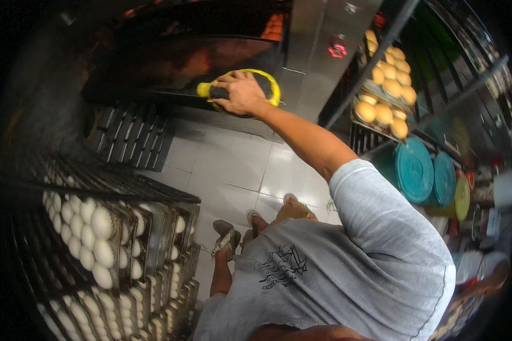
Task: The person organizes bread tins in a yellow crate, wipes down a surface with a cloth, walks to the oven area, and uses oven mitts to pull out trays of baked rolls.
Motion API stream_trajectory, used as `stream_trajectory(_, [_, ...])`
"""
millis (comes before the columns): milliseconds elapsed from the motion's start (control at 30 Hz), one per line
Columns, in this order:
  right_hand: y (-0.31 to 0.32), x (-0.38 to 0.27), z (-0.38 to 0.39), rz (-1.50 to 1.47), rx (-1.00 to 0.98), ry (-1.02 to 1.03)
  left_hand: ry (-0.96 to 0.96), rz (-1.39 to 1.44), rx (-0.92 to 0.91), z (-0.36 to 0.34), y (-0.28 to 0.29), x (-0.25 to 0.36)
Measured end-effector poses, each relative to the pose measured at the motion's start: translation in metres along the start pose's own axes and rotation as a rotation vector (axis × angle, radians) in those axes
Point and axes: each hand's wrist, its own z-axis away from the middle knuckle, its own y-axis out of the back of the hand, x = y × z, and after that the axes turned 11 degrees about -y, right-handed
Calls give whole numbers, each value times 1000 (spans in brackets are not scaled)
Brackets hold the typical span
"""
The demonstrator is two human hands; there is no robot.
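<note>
My right hand (240, 94) reaches out with its fingers bent over a round black thing with a bright yellow rim (274, 88). The kind of thing is not clear. It lies against the front edge of a dark open oven door (170, 65). My left hand (224, 244) hangs low beside my body, closed around a grey bundle that looks like cloth (223, 228). Behind the door, an orange-red glow shows in the oven.
On the left, a dark rack (125, 190) holds trays of pale dough balls (88, 233). A rack at right carries trays of golden buns (389, 85). Teal-lidded tubs (413, 170) stand below it, and a red valve knob (337, 48) juts from the metal front. Another person (475, 275) is at lower right.
</note>
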Motion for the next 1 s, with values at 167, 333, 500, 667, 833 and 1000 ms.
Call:
stream_trajectory(167, [9,-7,0,-131,-47,-33,72,490,98,13,-5,11])
stream_trajectory(333, [3,-6,0,-77,-27,-15,-101,216,147,49,9,52])
stream_trajectory(500, [1,-6,0,-21,-5,9,-216,-569,90,74,15,61])
stream_trajectory(667, [2,-6,0,-7,-17,11,-33,-248,-11,70,-5,-15])
stream_trajectory(833, [-3,-10,2,40,46,-11,-6,-262,-18,62,-14,-45])
stream_trajectory(1000, [6,-21,-1,130,-87,8,85,-404,-85,41,-32,-72])
